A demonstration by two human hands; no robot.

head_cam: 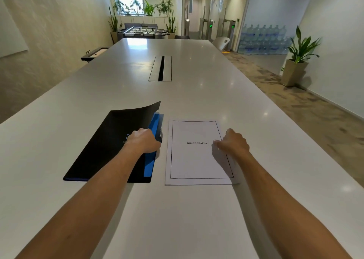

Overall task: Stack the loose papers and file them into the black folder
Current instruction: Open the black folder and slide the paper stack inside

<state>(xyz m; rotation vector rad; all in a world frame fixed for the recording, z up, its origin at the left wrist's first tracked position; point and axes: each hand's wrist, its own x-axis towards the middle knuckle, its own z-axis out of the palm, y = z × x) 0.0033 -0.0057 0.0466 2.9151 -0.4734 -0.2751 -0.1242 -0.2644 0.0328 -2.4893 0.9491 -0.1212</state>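
A black folder (106, 146) lies on the white table (177, 219), left of centre. Its cover is lifted along the right edge and blue inner pages show beneath. My left hand (142, 140) grips that right edge of the cover. Beside the folder on the right lies a neat stack of white papers (195, 160); the top sheet has a black border and the word BIBLIOGRAPHY. My right hand (233, 142) rests on the right side of the stack with fingers curled, its fingertips touching the top sheet.
A cable slot (160, 68) is set into the table's middle, further away. A white chair (221, 42) stands at the far right edge. A potted plant (297, 61) stands on the floor to the right. A foosball table (140, 31) is beyond the far end.
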